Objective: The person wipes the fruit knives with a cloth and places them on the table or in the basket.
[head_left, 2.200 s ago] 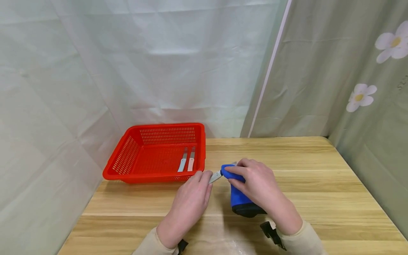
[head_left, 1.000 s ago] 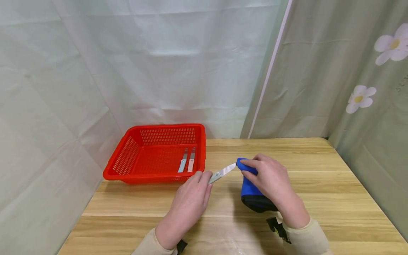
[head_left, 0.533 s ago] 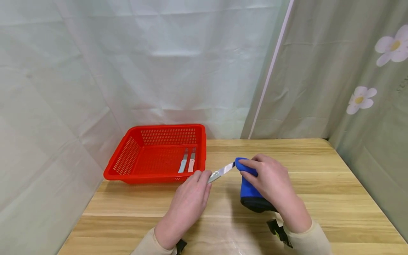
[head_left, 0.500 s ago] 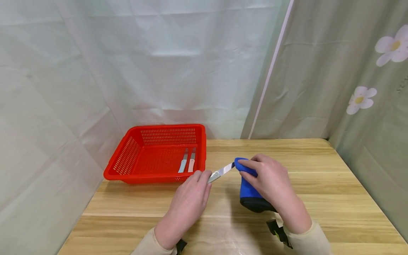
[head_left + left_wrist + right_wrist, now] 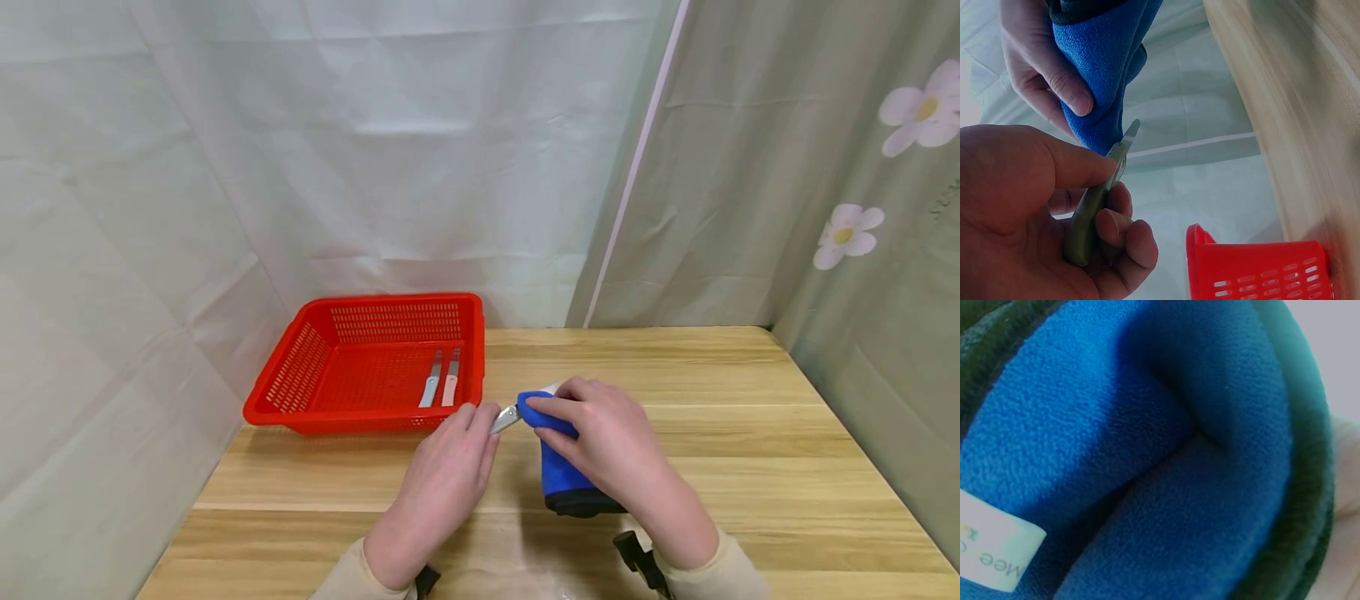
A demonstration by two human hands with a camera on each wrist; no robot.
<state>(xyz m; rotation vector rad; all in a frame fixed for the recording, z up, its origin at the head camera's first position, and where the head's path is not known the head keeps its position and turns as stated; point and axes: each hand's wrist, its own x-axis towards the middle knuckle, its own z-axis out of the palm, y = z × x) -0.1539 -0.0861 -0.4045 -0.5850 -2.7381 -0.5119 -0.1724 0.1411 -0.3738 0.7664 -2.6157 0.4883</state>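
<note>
My left hand (image 5: pixel 447 475) grips the pale grey-green handle of a knife (image 5: pixel 1090 215), its blade pointing away to the right. In the head view my right hand (image 5: pixel 611 433) pinches a folded blue cloth (image 5: pixel 558 467) with black edging around that blade, close to the handle. Just the blade's tip end shows past the cloth's far side. The left wrist view has the cloth's lower end against the blade, under the right thumb. Folds of the cloth and a white label (image 5: pixel 997 540) fill the right wrist view.
A red plastic basket (image 5: pixel 337 421) stands at the back left of the wooden table (image 5: pixel 720 517). Inside it lie a light blue-handled knife (image 5: pixel 430 387) and a pink-handled knife (image 5: pixel 450 385), side by side. Pale curtains (image 5: pixel 465 150) hang behind and beside the table.
From near the tip, my right hand has slid the cloth left and down along the blade to the handle end. The left hand has stayed in place with the knife.
</note>
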